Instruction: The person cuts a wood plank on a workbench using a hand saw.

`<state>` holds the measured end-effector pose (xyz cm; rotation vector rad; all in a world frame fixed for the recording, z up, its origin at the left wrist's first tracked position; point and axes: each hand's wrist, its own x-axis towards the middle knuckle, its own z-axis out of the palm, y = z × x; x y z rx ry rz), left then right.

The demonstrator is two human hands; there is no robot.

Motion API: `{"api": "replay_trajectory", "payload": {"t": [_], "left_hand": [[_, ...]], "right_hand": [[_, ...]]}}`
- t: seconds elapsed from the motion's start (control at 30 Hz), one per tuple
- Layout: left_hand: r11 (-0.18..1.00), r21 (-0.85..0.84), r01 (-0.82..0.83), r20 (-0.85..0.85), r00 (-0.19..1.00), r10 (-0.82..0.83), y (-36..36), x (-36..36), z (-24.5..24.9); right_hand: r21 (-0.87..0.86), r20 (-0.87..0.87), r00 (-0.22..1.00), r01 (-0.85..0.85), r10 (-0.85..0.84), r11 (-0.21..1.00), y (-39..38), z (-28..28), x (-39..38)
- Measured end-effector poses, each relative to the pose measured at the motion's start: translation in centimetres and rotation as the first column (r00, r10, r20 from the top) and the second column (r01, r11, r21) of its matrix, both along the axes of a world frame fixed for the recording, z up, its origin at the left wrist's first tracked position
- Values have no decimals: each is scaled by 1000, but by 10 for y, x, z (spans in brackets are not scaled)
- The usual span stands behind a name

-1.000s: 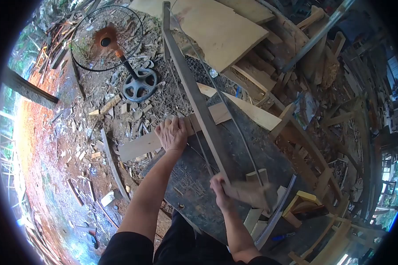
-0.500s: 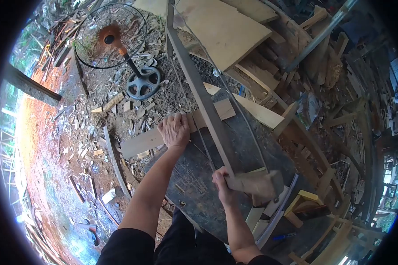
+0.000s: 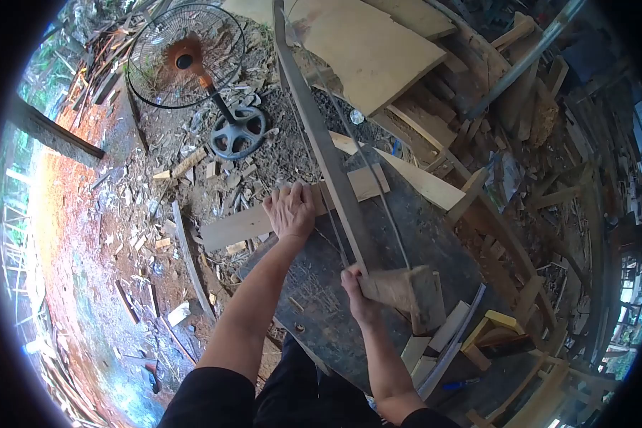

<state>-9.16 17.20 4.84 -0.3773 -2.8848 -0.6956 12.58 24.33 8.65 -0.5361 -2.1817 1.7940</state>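
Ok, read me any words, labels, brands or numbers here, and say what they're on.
None can be read. The plank, the frame saw and the fan show no lettering.
The crumpled wrapper at the right may carry print, but it is too blurred to read.

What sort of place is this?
Probably an outdoor carpentry workshop: broad pale wooden boards stacked at the back, wood offcuts strewn over the red dirt ground, and a long wooden frame saw on a dark workbench.
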Motion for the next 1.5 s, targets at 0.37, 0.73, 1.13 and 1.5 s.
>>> {"api": "replay_trajectory", "payload": {"t": [0.37, 0.73, 1.13, 1.5], "left_hand": [[1000, -7, -10, 114, 993, 11, 0, -1, 9], [999, 42, -18, 16, 1000, 18, -1, -1, -2], [998, 46, -41, -52, 998, 43, -1, -9, -10], [996, 83, -17, -61, 998, 22, 0, -7, -12]], "right_hand": [[-339, -16, 989, 134, -148, 931, -7, 1, 33], [-90, -209, 974, 68, -86, 994, -9, 9, 78], [-111, -246, 966, 51, -77, 993, -7, 9, 81], [-230, -9, 992, 119, -124, 966, -14, 16, 44]]}}
